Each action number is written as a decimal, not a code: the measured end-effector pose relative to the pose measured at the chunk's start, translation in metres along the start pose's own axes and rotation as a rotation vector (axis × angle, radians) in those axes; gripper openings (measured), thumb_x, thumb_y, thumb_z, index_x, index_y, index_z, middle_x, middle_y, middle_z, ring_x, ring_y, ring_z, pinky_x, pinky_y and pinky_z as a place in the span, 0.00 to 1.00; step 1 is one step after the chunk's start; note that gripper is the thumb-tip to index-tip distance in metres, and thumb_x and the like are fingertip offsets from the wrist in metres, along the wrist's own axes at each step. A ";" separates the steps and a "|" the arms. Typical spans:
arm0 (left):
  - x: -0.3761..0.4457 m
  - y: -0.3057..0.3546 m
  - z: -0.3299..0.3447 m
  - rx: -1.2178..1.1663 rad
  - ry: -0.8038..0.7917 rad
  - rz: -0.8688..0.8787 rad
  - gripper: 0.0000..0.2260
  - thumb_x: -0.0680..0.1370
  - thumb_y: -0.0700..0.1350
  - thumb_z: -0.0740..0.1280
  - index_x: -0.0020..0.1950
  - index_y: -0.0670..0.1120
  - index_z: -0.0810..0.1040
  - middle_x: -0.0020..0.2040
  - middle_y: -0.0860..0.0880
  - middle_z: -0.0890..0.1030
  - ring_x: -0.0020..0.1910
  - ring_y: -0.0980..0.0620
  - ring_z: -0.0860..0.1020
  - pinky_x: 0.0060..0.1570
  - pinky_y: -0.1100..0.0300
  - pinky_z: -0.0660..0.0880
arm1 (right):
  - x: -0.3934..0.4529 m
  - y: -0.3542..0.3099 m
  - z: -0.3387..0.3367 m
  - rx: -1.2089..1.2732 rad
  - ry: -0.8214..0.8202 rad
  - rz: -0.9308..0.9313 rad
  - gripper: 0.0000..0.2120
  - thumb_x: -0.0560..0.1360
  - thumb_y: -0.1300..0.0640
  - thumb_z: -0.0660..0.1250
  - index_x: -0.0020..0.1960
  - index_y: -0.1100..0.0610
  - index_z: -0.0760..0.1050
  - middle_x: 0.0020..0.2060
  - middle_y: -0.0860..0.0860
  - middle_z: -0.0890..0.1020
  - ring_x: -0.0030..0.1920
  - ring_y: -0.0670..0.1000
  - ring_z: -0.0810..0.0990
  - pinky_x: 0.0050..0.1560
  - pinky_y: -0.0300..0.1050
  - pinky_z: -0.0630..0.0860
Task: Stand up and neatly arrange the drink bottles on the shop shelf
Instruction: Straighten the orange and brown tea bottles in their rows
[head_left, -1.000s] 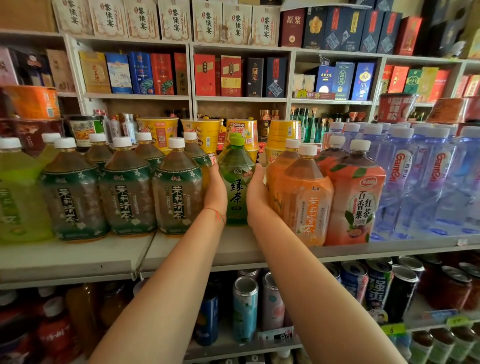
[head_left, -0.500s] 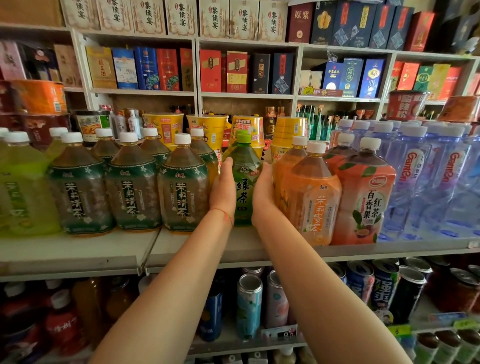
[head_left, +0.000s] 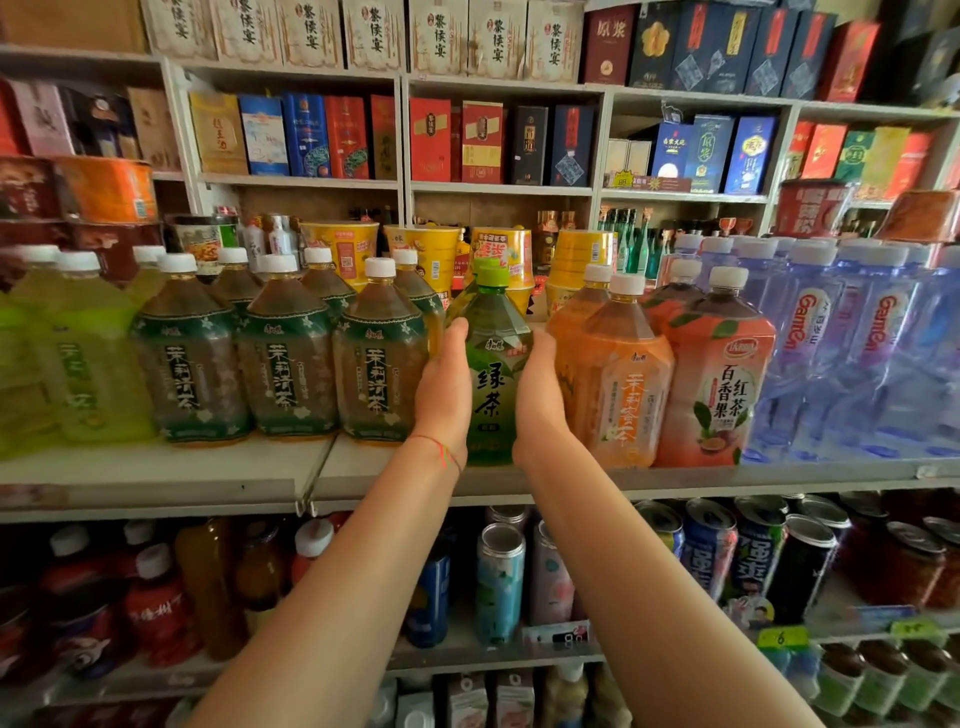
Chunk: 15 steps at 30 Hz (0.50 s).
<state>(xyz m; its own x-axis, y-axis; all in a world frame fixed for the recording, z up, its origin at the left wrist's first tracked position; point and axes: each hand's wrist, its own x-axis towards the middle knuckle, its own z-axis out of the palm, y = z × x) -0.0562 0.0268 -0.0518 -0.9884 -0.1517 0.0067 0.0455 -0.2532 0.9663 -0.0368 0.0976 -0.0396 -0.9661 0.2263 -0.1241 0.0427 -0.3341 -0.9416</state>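
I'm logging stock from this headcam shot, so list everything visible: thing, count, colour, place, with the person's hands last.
green tea bottle: one, green with green cap, upright on the middle shelf between both hands
jasmine tea bottles: three in front with more behind, brown-green with white caps, to its left
yellow-green bottles: several, far left
orange tea bottles: at least two, orange, to its right
red fruit tea bottle: one in front, orange-red
water bottles: many, clear blue, far right
noodle cups: several, yellow, behind the bottles
boxes: many, mixed colours, upper shelves
cans: many, lower shelf
left hand: on the green tea bottle's left side
right hand: on its right side
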 end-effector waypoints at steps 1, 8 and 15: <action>-0.005 0.002 -0.002 0.003 -0.006 0.006 0.44 0.58 0.80 0.60 0.67 0.57 0.76 0.64 0.50 0.80 0.64 0.45 0.77 0.65 0.40 0.71 | -0.003 0.001 -0.001 -0.014 -0.013 -0.006 0.35 0.69 0.26 0.58 0.66 0.48 0.75 0.59 0.51 0.81 0.60 0.55 0.78 0.66 0.58 0.71; -0.037 0.009 -0.007 0.057 -0.030 0.007 0.45 0.60 0.79 0.57 0.71 0.56 0.73 0.66 0.50 0.77 0.65 0.47 0.75 0.66 0.41 0.71 | -0.015 0.009 -0.010 -0.068 0.019 -0.046 0.44 0.56 0.21 0.53 0.62 0.47 0.77 0.56 0.50 0.82 0.57 0.56 0.79 0.63 0.59 0.73; -0.040 0.011 -0.012 0.064 -0.096 0.015 0.30 0.78 0.71 0.51 0.64 0.54 0.79 0.58 0.47 0.83 0.59 0.48 0.79 0.59 0.48 0.76 | -0.027 0.002 -0.016 -0.124 -0.019 -0.055 0.29 0.75 0.29 0.50 0.60 0.49 0.73 0.56 0.50 0.79 0.57 0.53 0.76 0.65 0.54 0.70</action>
<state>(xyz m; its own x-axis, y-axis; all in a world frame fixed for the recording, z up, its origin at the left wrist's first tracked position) -0.0142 0.0182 -0.0445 -0.9971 -0.0625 0.0426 0.0538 -0.1900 0.9803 -0.0067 0.1055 -0.0435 -0.9725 0.2233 -0.0664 0.0195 -0.2060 -0.9784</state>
